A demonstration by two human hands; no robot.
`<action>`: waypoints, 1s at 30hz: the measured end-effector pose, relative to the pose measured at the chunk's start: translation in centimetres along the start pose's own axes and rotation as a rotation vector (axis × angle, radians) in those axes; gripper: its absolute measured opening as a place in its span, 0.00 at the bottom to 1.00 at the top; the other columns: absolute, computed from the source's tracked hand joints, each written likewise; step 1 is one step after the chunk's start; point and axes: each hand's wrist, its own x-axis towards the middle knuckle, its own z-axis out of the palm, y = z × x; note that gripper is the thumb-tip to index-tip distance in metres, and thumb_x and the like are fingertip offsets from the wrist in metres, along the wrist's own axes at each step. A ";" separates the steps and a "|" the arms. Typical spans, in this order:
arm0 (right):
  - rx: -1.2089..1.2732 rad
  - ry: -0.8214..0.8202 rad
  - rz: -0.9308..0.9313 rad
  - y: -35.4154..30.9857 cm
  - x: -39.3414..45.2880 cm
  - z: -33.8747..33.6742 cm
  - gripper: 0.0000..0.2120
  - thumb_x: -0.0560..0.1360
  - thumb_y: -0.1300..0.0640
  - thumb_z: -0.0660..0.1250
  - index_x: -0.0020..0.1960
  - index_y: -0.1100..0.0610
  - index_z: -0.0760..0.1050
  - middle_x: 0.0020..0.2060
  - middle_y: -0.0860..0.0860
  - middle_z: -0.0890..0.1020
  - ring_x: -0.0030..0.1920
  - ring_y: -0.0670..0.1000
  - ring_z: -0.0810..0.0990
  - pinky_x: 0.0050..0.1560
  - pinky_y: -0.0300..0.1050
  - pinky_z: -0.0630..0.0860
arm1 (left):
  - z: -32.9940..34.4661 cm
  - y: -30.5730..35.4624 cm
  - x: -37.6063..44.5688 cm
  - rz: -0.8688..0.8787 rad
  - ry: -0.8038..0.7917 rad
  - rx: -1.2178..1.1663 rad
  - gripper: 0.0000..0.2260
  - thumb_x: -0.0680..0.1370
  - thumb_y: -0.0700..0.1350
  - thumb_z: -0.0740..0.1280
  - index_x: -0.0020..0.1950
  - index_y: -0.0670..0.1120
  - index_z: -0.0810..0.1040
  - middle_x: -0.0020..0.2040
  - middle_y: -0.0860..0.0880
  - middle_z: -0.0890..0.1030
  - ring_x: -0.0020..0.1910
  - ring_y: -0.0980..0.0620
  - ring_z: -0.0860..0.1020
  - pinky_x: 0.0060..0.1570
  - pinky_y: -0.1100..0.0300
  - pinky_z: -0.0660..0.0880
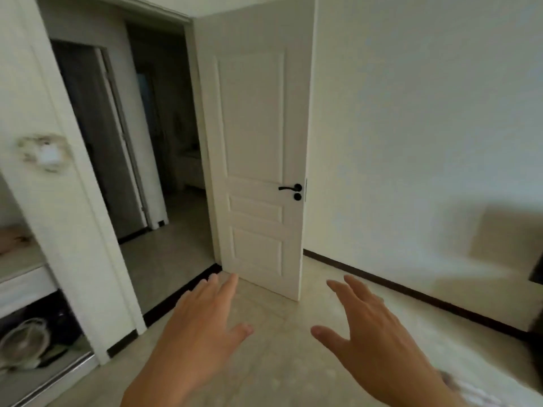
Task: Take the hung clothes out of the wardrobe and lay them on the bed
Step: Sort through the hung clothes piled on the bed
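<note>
Both hands empty, left hand (202, 321) and right hand (373, 330) with grip wide, fingers spread over floor; hung clothes not visible, wardrobe (35, 259) at left edge; presumably soft, light, best lifted by hangers.

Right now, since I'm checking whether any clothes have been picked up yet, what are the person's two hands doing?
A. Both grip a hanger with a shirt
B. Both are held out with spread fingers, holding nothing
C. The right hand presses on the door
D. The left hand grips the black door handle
B: the left hand and right hand are both out over the tiled floor with fingers spread, holding nothing, short of the white door.
</note>
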 end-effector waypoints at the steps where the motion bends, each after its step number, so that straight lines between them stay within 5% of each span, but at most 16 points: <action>1: -0.007 -0.011 -0.032 -2.1 0.8 0.4 0.35 0.77 0.34 0.58 0.77 0.40 0.47 0.79 0.41 0.45 0.77 0.47 0.52 0.73 0.46 0.56 | -0.9 -1.9 -0.4 -0.034 0.015 0.005 0.37 0.79 0.63 0.60 0.79 0.56 0.40 0.80 0.51 0.45 0.79 0.51 0.46 0.75 0.53 0.49; 14: 0.057 -0.135 -0.461 -26.0 6.6 5.7 0.36 0.77 0.36 0.61 0.78 0.41 0.46 0.78 0.40 0.46 0.78 0.47 0.50 0.76 0.49 0.54 | -10.5 -21.6 -10.2 -0.529 0.279 0.109 0.36 0.78 0.66 0.55 0.79 0.57 0.38 0.80 0.51 0.41 0.79 0.49 0.42 0.76 0.51 0.45; 21: 0.065 -0.230 -0.616 -33.1 6.3 9.3 0.37 0.75 0.33 0.61 0.77 0.38 0.46 0.78 0.38 0.47 0.77 0.45 0.53 0.75 0.49 0.56 | -14.0 -25.7 -15.2 -0.692 0.177 0.165 0.37 0.78 0.68 0.53 0.78 0.56 0.36 0.80 0.49 0.40 0.79 0.49 0.43 0.76 0.53 0.47; 23: 0.024 -0.271 -0.629 -33.9 6.5 9.8 0.37 0.75 0.33 0.61 0.77 0.38 0.46 0.78 0.38 0.47 0.77 0.46 0.53 0.75 0.49 0.57 | -14.4 -26.7 -15.6 -0.686 0.114 0.194 0.43 0.73 0.74 0.51 0.79 0.56 0.37 0.80 0.48 0.42 0.79 0.49 0.45 0.76 0.54 0.49; 25: 0.026 -0.343 -0.621 -34.1 6.7 9.9 0.38 0.74 0.31 0.59 0.77 0.39 0.46 0.78 0.39 0.46 0.77 0.47 0.53 0.75 0.49 0.56 | -14.7 -27.4 -15.7 -0.675 0.063 0.209 0.57 0.56 0.84 0.38 0.79 0.56 0.38 0.80 0.49 0.44 0.79 0.49 0.49 0.76 0.54 0.53; 27: 0.096 -0.322 -0.641 -33.8 6.8 10.1 0.40 0.72 0.27 0.53 0.78 0.43 0.48 0.78 0.40 0.49 0.77 0.47 0.54 0.76 0.49 0.55 | -14.8 -28.1 -15.1 -0.676 0.064 0.258 0.65 0.45 0.83 0.27 0.79 0.56 0.46 0.79 0.49 0.53 0.76 0.49 0.59 0.72 0.53 0.62; 30: 0.280 -0.414 -0.676 -31.3 5.9 11.3 0.30 0.81 0.43 0.56 0.77 0.56 0.55 0.77 0.49 0.56 0.76 0.53 0.59 0.76 0.48 0.55 | -15.2 -27.6 -13.9 -0.652 0.111 0.314 0.46 0.67 0.80 0.36 0.73 0.57 0.69 0.68 0.45 0.74 0.64 0.49 0.77 0.56 0.48 0.77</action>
